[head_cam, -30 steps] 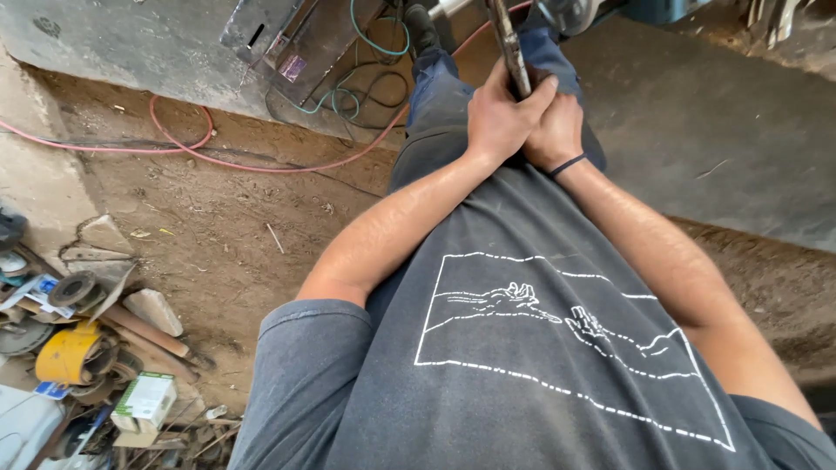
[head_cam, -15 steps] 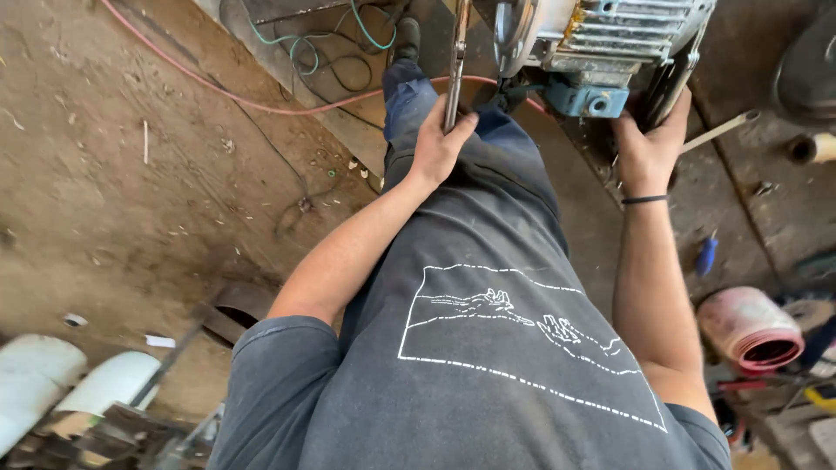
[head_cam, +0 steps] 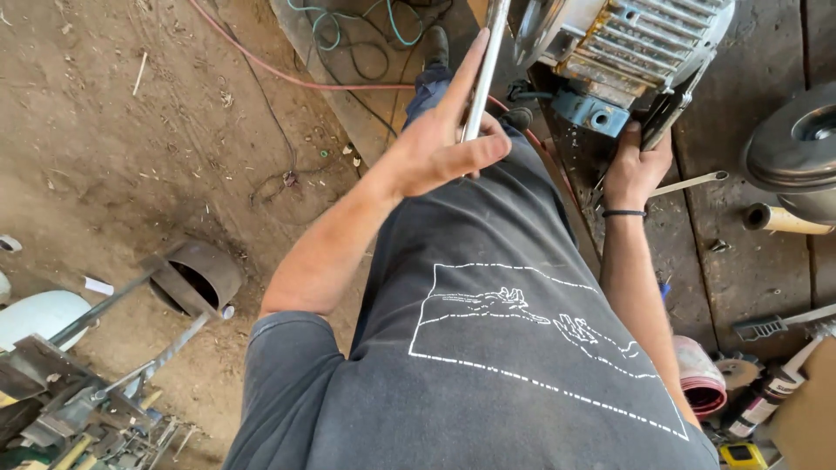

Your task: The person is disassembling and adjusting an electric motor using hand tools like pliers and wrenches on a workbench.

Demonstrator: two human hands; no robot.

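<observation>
- The metal rod [head_cam: 484, 65] runs up and slightly to the right from your left hand to the top edge of the view, just left of the motor.
- Your left hand [head_cam: 435, 144] holds the rod loosely: your thumb lies across its lower end and your forefinger stretches up along its left side.
- The finned electric motor [head_cam: 631, 39] sits at the top right, grey and ribbed, with a blue base [head_cam: 596, 109] under it.
- Your right hand [head_cam: 636, 165] is down by the motor's lower corner, fingers curled around a dark metal part [head_cam: 666, 117] there. A dark band circles that wrist.
- You cannot tell from here how tightly the right hand grips.
- A red hose [head_cam: 287, 74] and green cables [head_cam: 348, 26] lie on the dirt ground beyond your left arm.
- A short rusty pipe section [head_cam: 205, 274] lies on the dirt at the left, beside a welded steel frame [head_cam: 78, 383].
- On the wooden boards [head_cam: 749, 261] at the right lie a wrench [head_cam: 692, 183], a dark round cover [head_cam: 797, 144] and a pink roll [head_cam: 697, 374].
</observation>
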